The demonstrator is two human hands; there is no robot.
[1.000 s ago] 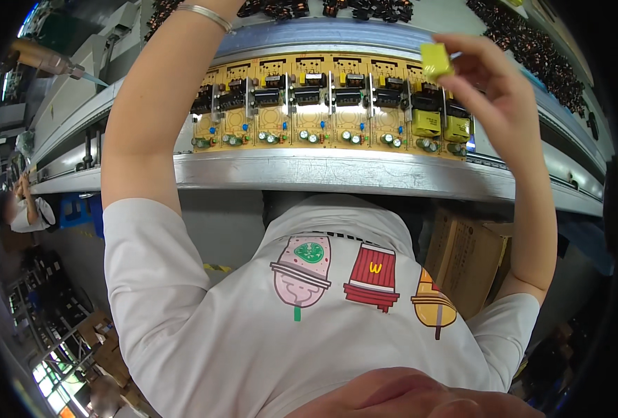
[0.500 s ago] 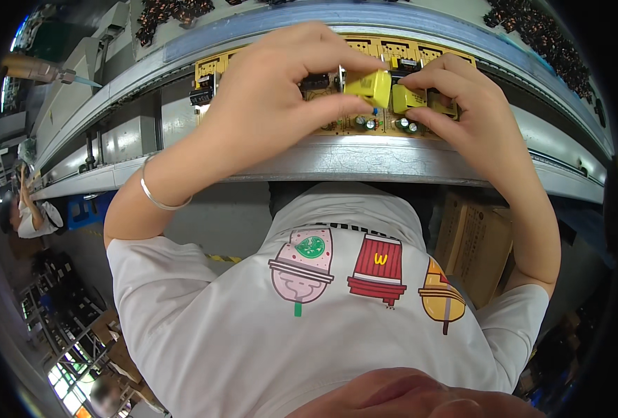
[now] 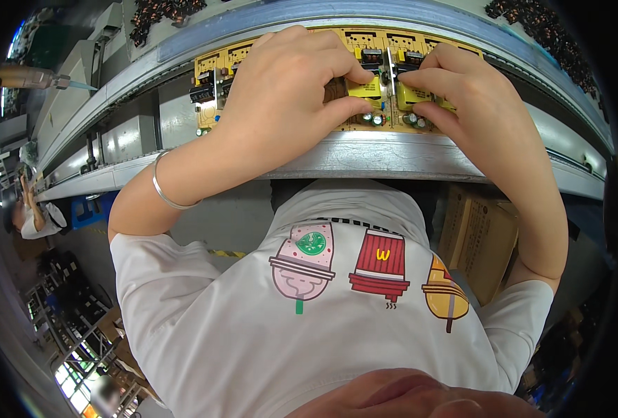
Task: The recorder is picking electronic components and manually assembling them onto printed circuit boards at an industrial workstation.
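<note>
A yellow-brown circuit board panel [image 3: 354,36], crowded with parts, lies across the metal rails in front of me. My left hand [image 3: 288,87] is closed, thumb and fingers pinching a yellow block-shaped transformer [image 3: 367,88] that sits low among the board's parts. To its right, my right hand [image 3: 472,90] grips a second yellow transformer [image 3: 409,97] in the same way. A thin upright metal plate [image 3: 391,70] stands between the two. Small round capacitors [image 3: 375,120] show just below the left transformer. My hands cover much of the panel, and the transformers' undersides are hidden.
A silver rail [image 3: 392,155] runs along the near side. Piles of small dark parts [image 3: 159,19] lie beyond the far rail. At the left, a tool with a pale wooden-coloured handle [image 3: 26,76] juts in. A cardboard box [image 3: 479,230] stands below the rail at right.
The left transformer, raised and tilted before, now sits lower and level among the board's parts. Both hands have shifted slightly, and the metal plate between the transformers shows more.
</note>
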